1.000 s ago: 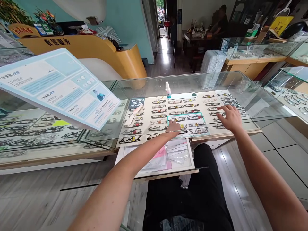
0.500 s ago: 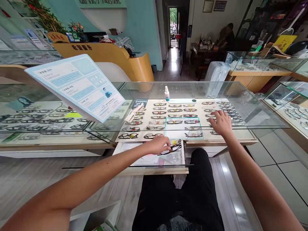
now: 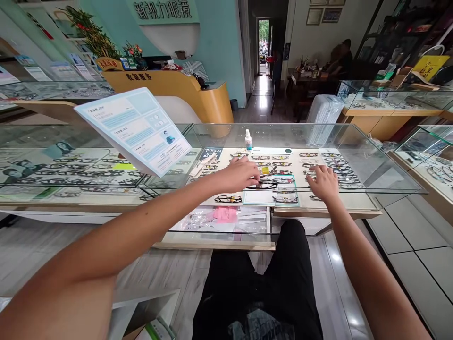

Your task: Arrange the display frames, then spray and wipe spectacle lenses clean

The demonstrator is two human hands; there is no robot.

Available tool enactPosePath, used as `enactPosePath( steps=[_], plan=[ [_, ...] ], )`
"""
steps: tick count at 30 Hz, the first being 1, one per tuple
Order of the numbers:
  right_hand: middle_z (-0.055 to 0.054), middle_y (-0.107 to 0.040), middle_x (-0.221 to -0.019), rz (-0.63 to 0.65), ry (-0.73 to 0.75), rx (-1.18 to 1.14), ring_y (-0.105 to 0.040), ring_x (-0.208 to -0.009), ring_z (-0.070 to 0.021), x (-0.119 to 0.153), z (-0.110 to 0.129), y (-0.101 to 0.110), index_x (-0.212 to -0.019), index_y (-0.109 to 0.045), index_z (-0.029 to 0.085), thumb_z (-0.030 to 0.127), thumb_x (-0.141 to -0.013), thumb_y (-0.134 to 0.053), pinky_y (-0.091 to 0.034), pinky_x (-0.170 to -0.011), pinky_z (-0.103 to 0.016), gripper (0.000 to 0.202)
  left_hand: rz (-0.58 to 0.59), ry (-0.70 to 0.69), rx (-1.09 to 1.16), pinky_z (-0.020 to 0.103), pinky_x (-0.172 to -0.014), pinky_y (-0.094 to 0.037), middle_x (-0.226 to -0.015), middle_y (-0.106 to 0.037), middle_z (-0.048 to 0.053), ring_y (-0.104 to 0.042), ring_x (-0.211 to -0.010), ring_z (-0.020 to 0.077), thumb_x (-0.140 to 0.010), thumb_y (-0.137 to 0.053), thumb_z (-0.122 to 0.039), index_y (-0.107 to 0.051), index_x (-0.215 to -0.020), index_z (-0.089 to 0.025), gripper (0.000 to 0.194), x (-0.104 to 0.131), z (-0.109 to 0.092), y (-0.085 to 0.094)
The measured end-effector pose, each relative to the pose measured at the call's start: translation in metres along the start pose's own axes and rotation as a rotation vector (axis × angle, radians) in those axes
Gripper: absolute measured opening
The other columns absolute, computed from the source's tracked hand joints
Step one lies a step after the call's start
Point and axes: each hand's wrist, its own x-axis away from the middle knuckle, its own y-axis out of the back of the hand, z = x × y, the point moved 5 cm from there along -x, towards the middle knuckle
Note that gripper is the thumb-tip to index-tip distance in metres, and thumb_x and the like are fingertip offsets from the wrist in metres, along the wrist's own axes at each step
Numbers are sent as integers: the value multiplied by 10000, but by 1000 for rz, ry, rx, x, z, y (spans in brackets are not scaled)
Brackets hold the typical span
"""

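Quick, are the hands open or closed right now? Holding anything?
Left hand: closed, holding a pair of dark glasses.
Right hand: open, fingers spread, nothing visible in it.

The left hand holds dark glasses over the glass counter – the right hand spread nearby.

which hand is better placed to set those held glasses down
The left hand, most likely: it holds the dark-framed glasses. The right hand is apart from them, farther right, with nothing visible in its grasp.
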Motion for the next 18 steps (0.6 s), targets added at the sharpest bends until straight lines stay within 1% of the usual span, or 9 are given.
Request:
enactPosePath(
  steps=[2, 4, 7, 9, 12, 15, 18],
  plan=[
    [-174, -712, -1460, -4, -9, -10, -594, -1287, -414, 0, 0, 0, -1355, -728, 229, 481, -1070, -465, -445, -1076, -565, 463, 19, 19, -55, 500, -1116, -306, -1229, -770, 100, -535, -1266, 343, -1068, -573, -390, -775, -996, -236, 264, -26, 14, -8],
    [-173, -714, -1455, -5, -9, -15, -597, -1278, -413, 0, 0, 0, -1350, -732, 231, 485, -1068, -472, -449, -1072, -571, 460, 22, 54, -113, 498, -1115, -304, -1228, -768, 112, -523, -1273, 343, -1049, -594, -354, -790, -985, -232, 239, -47, 29, -19],
    [-174, -719, -1435, -15, 8, -21, -596, -1260, -414, 0, 0, 0, -1336, -734, 237, 488, -1066, -481, -450, -1056, -572, 447, 26, 71, -168, 510, -1126, -297, -1255, -767, 120, -508, -1276, 347, -1046, -603, -352, -803, -998, -235, 236, -67, 45, -34],
    [-174, -722, -1424, -28, 16, -26, -596, -1257, -417, 0, 1, 1, -1325, -734, 243, 483, -1064, -485, -447, -1050, -568, 433, 31, 62, -181, 515, -1130, -294, -1267, -772, 120, -508, -1266, 345, -1041, -615, -363, -802, -1007, -237, 228, -73, 52, -41],
    [-170, -726, -1422, -35, 15, -32, -603, -1256, -416, 0, 1, 2, -1317, -735, 244, 469, -1064, -496, -445, -1056, -560, 414, 19, 52, -184, 515, -1127, -290, -1260, -782, 123, -508, -1267, 349, -1037, -617, -375, -794, -1012, -235, 227, -77, 57, -44],
    [-167, -726, -1438, -27, 15, -31, -609, -1260, -413, 1, 1, 3, -1323, -736, 240, 467, -1071, -500, -447, -1063, -557, 414, 20, 55, -171, 512, -1126, -283, -1214, -797, 118, -520, -1267, 352, -1054, -580, -371, -783, -989, -233, 254, -77, 58, -47],
    [-167, -720, -1460, -12, 8, -24, -612, -1267, -412, 1, 3, 4, -1337, -738, 229, 468, -1073, -504, -455, -1065, -562, 426, 27, 63, -175, 513, -1146, -281, -1213, -802, 118, -532, -1321, 355, -1082, -541, -353, -783, -1002, -228, 283, -75, 57, -48]
  ],
)
